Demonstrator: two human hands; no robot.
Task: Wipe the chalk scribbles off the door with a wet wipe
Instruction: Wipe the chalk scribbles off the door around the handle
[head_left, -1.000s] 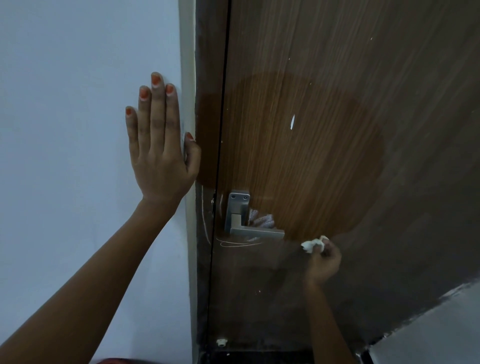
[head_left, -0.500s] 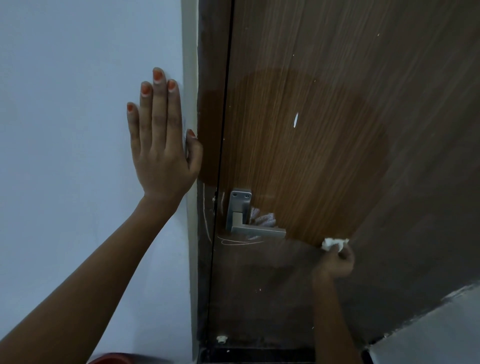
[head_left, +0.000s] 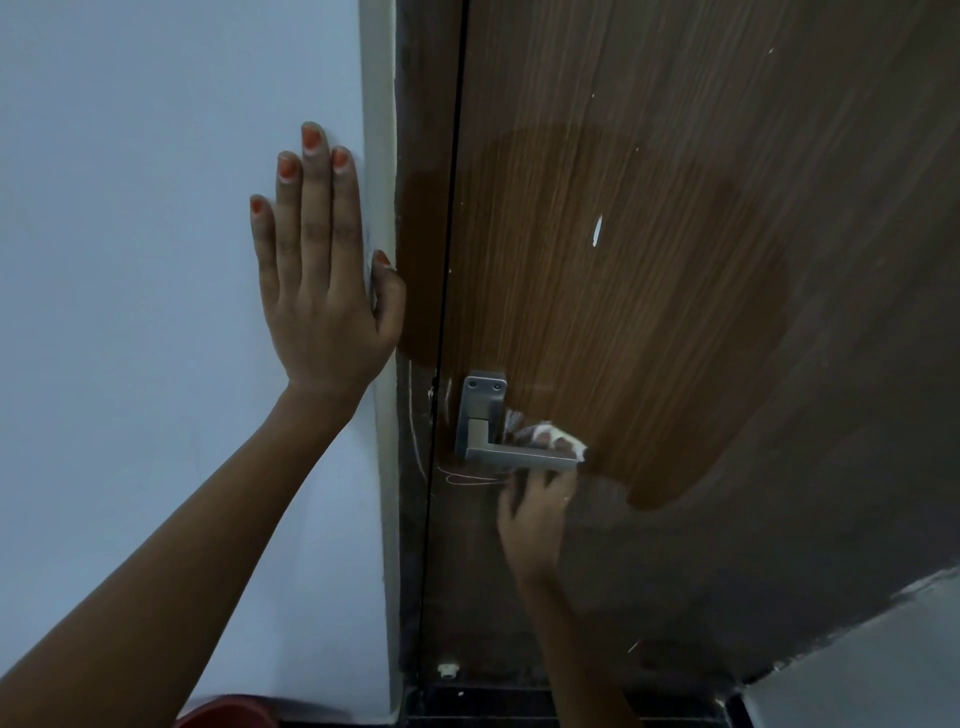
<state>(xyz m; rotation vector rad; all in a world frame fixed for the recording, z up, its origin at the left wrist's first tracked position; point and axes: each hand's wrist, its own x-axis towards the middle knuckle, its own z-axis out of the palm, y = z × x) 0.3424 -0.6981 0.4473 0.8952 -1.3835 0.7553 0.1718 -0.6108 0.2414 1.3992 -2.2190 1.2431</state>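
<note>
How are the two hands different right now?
The left hand is spread flat on the white wall with its fingers pointing up, while the right hand is curled under the door handle. The left hand holds nothing; the right hand pushes a wet wipe against the door. Both are bare.

Wet wipe (head_left: 563, 444) partly behind door handle (head_left: 519, 457).
</note>
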